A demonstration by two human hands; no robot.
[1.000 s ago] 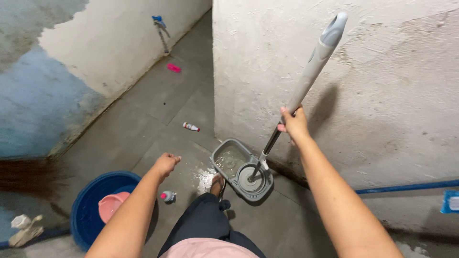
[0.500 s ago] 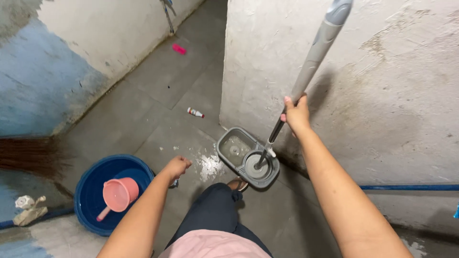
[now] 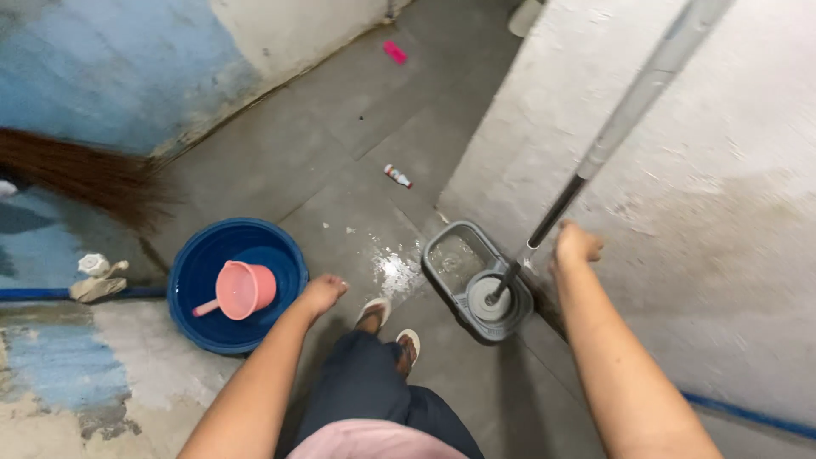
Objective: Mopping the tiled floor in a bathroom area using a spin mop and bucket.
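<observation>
A second before, the right hand [image 3: 576, 245] had been wrapped around the mop handle [image 3: 633, 106]; now it hung just beside the pole, apart from it, its grip curled loosely on nothing. The handle leaned on its own, tilted up toward the plastered wall [image 3: 680, 212], its lower end seated in the round spinner of the grey mop bucket [image 3: 478, 280]. That bucket stood on the floor [image 3: 323, 161] against the foot of the wall, its square well holding cloudy water. By the look of it the mop had been left to stand in the spinner while the hand let go.

The left hand [image 3: 323, 293] had drifted nearer the blue basin [image 3: 236, 285] and hovered just beside its rim, fingers half bent and holding nothing. A pink dipper [image 3: 240, 291] lay inside the basin. The view had also swung left, so the basin sat further in than before and a brown broom [image 3: 85, 174] showed along the painted wall at the left edge.

A splash of white foam [image 3: 395, 270] marked the floor between basin and bucket. A small bottle [image 3: 397, 176] lay further out on the floor, a pink object [image 3: 394, 52] beyond it, well apart. The person's sandalled feet [image 3: 389, 327] stood between the two vessels.
</observation>
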